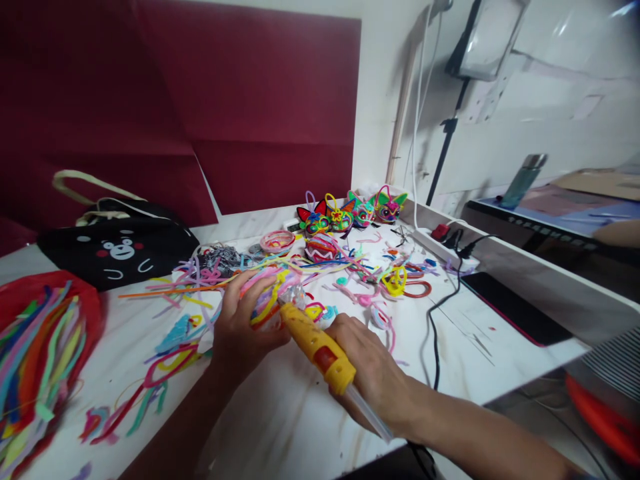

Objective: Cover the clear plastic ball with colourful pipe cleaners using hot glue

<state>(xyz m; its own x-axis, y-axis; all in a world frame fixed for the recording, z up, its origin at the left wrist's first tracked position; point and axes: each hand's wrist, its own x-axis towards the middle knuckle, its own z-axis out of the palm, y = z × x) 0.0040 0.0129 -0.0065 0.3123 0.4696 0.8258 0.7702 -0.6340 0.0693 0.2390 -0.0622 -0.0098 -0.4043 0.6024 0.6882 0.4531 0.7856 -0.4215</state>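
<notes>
My left hand [245, 327] is wrapped round a ball-shaped craft piece [273, 297] covered in pink, yellow and orange pipe cleaners. In my right hand [367, 360] is a yellow hot glue gun [317, 347], its tip at the right side of the ball and a clear glue stick [370, 413] poking out of its back. Whether the tip touches the ball I cannot tell. Just behind them lie a red striped ball [323, 248] and a small pink basket-like ring [277, 241]. Cut pipe cleaners [350, 263] are strewn around.
Several finished animal-head ornaments [343, 217] stand at the back. On the left are a red bag of pipe cleaners [95, 313] and a black cloth bag [120, 247]. A phone [517, 310], a black cable [434, 333] and a power strip [440, 243] lie to the right.
</notes>
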